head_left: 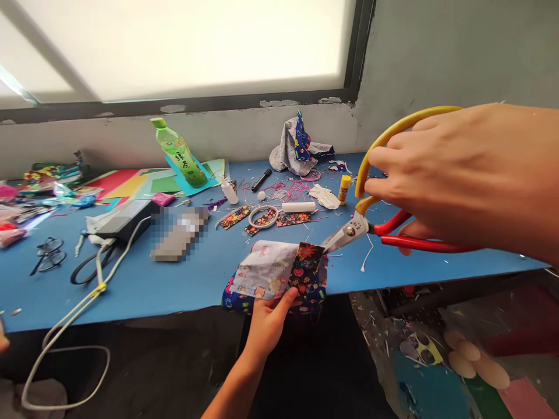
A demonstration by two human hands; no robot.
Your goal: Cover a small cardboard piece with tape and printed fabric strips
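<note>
Between thumb and fingers of the left hand, a floral fabric scrap is pinched low, leaving its top corner free; there the scissors touch it, handles clasped by the curled right hand.

The left hand comes up from the lower centre of the frame on a bare forearm that slants in from the bottom edge. Its palm faces away, the thumb is laid across to the right, and the fingers pinch the cloth from below. The right hand fills the right of the frame, close to the camera, back up, its wrist running off the right edge. Its fingers point left, lightly curled, and grip the handles of the scissors. The two hands are well apart.
</note>
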